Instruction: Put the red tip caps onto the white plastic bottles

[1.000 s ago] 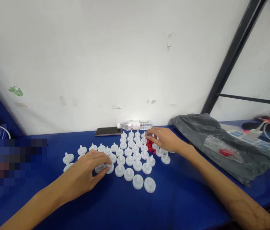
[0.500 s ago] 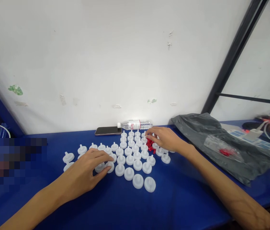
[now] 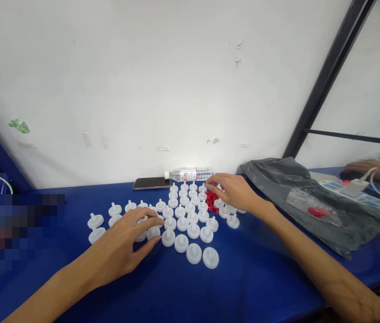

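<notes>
My left hand [image 3: 132, 237] hovers over the left part of a group of white plastic caps with upright stems [image 3: 181, 242]. Its thumb and fingers are apart around one white cap [image 3: 153, 232], with a gap showing and nothing gripped. Above a small heap of red plastic pieces [image 3: 211, 200] is my right hand [image 3: 233, 190], its thumb and forefinger tips drawn together beside a white cap at the back. Whatever lies between those tips is too small to name. More caps [image 3: 233, 220] stand under and near the right wrist.
A phone [image 3: 151, 183] and a clear bottle lying on its side [image 3: 190, 174] rest by the wall. On the right lie a grey plastic bag [image 3: 311, 206], a clear bag with red pieces [image 3: 314, 208] and a power strip [image 3: 348, 190]. Another person's hand [image 3: 378, 171] is beyond it.
My right hand has lifted slightly and drawn back from the red heap, its fingertips closing. My left hand has shifted a little right, fingers still spread. Another person's hand has appeared more plainly at right.
</notes>
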Action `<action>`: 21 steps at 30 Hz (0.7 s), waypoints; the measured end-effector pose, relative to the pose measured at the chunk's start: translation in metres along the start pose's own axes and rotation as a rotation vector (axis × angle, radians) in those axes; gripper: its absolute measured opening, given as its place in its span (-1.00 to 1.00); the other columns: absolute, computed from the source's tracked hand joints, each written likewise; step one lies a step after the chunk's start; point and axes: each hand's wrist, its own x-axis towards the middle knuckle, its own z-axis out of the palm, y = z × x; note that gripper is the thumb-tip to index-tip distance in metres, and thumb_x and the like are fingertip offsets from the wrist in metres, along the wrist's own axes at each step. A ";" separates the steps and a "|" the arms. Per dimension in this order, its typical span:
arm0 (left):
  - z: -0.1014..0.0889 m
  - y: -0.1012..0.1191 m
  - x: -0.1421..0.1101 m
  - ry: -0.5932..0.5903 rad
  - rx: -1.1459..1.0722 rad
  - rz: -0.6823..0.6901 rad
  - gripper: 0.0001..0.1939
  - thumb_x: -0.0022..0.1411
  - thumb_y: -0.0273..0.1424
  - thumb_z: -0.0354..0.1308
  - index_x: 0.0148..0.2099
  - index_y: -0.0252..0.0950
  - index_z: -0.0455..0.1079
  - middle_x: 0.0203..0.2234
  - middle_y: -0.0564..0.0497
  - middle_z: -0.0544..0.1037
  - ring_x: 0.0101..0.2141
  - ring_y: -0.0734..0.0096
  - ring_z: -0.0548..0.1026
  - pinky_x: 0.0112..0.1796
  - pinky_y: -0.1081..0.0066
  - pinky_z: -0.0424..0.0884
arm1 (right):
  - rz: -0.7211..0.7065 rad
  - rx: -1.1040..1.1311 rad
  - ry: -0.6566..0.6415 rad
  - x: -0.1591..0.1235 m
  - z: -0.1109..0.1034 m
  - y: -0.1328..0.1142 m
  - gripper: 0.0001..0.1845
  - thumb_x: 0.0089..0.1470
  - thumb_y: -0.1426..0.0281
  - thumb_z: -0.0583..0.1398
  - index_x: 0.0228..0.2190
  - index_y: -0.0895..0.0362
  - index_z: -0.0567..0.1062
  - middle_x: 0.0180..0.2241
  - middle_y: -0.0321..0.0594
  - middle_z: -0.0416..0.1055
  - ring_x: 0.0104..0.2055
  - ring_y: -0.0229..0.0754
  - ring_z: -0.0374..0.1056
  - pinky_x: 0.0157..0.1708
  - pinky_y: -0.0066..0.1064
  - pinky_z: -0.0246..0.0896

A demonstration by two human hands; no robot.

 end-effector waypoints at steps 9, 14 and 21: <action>-0.001 0.016 -0.002 0.009 -0.030 0.035 -0.62 0.39 -0.42 0.02 0.18 0.02 0.36 0.13 -0.09 0.33 0.02 0.16 0.46 -0.09 0.22 0.55 | -0.171 1.174 -0.976 -0.012 -0.031 -0.014 -0.51 0.29 0.08 0.12 -0.40 0.24 0.56 -0.40 -0.11 0.61 -0.59 -0.31 0.45 -0.69 -0.57 0.09; -0.002 0.014 -0.001 0.004 0.005 0.028 -0.67 0.37 -0.41 0.06 0.14 -0.05 0.39 0.10 -0.11 0.35 -0.01 0.14 0.48 -0.12 0.22 0.56 | -0.226 1.082 -1.438 -0.014 -0.027 -0.032 -0.54 0.19 0.09 0.25 -0.16 0.26 0.60 -0.01 0.07 0.55 -0.08 -0.06 0.56 -0.55 -0.62 0.24; -0.009 0.014 0.003 -0.081 0.009 0.024 -0.66 0.37 -0.39 0.04 0.16 -0.06 0.34 0.10 -0.12 0.37 0.03 0.15 0.48 -0.06 0.22 0.53 | -0.274 1.106 -1.401 -0.010 -0.031 -0.049 -0.53 0.24 0.12 0.20 -0.02 0.22 0.57 0.14 0.04 0.43 0.23 -0.03 0.33 -0.01 -0.47 0.39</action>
